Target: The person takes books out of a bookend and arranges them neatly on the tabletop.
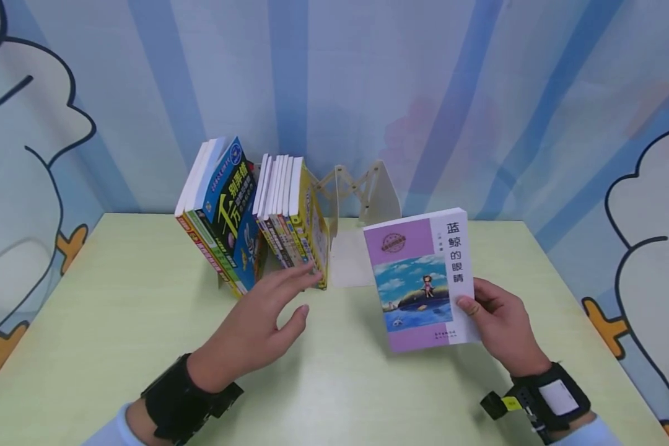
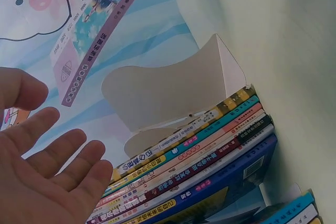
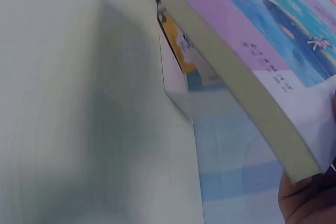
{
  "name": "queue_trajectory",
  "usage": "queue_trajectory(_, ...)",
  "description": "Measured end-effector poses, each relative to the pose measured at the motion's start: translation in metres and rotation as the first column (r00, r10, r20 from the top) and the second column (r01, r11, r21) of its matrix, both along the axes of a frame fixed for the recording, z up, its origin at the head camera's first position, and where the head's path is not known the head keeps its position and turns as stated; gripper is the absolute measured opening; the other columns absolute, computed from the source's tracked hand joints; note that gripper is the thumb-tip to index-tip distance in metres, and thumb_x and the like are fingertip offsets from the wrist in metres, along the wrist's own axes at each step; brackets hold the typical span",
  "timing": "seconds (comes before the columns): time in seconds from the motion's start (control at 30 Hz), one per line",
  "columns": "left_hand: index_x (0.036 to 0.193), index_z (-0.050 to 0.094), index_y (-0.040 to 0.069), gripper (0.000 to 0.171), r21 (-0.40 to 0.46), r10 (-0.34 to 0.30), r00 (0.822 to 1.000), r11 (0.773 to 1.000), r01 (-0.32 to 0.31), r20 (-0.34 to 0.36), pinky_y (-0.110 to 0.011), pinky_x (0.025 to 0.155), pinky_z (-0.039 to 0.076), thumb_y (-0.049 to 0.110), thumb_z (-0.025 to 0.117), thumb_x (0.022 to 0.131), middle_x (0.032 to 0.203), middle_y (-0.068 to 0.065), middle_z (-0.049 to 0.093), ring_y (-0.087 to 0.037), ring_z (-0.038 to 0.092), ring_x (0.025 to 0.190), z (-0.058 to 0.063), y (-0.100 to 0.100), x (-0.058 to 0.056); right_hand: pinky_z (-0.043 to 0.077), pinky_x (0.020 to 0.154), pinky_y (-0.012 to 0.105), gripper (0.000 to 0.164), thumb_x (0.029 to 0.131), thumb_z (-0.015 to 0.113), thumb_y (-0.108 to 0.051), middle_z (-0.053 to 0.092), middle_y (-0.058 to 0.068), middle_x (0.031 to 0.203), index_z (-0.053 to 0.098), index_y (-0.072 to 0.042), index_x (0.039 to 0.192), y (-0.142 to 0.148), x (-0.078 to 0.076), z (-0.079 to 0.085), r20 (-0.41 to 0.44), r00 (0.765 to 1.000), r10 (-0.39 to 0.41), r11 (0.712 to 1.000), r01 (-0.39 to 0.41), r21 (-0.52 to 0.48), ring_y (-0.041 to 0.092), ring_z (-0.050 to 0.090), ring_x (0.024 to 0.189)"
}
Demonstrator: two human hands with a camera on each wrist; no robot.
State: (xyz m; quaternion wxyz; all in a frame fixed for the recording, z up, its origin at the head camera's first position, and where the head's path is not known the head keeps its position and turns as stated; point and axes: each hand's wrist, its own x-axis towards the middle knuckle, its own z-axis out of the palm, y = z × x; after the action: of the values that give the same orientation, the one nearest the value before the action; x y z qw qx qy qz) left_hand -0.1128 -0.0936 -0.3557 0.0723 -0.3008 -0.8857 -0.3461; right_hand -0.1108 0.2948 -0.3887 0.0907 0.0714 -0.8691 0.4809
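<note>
A purple and white paperback book [image 1: 418, 285] with a blue sea picture on its cover is held up over the table by my right hand [image 1: 498, 319]. The thumb lies on the front cover at its right edge, with the fingers behind. My left hand [image 1: 262, 316] hovers with fingers spread, holding nothing, just in front of a row of thin books [image 1: 287, 217]. In the left wrist view the row's spines [image 2: 178, 166] run beside the fingertips, and a yellow book [image 1: 314, 235] ends the row. The right wrist view shows the paperback's bottom page edge [image 3: 236, 82].
A white folding book rack [image 1: 381, 192] extends right of the row, its base plate [image 1: 351, 260] lying on the pale green table [image 1: 145, 347]. Larger books [image 1: 223, 210] lean in the left section. A blue striped curtain [image 1: 340, 80] hangs behind the table.
</note>
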Motion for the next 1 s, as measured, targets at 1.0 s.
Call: queue_trajectory(1.0,0.145,0.054,0.021,0.044,-0.055,-0.023,0.999,0.998,0.026,0.045,-0.049,0.111,0.043,0.026,0.058,0.101,0.154,0.001,0.046,-0.022,0.043,0.142,-0.010,0.000,0.001,0.059,0.065,0.024,0.057,0.103,0.052,-0.037,0.066,-0.021,0.096,0.048,-0.001,0.147,0.069,-0.025,-0.004,0.136,0.963,-0.231,0.972,0.236,-0.022,0.007,0.069,0.077)
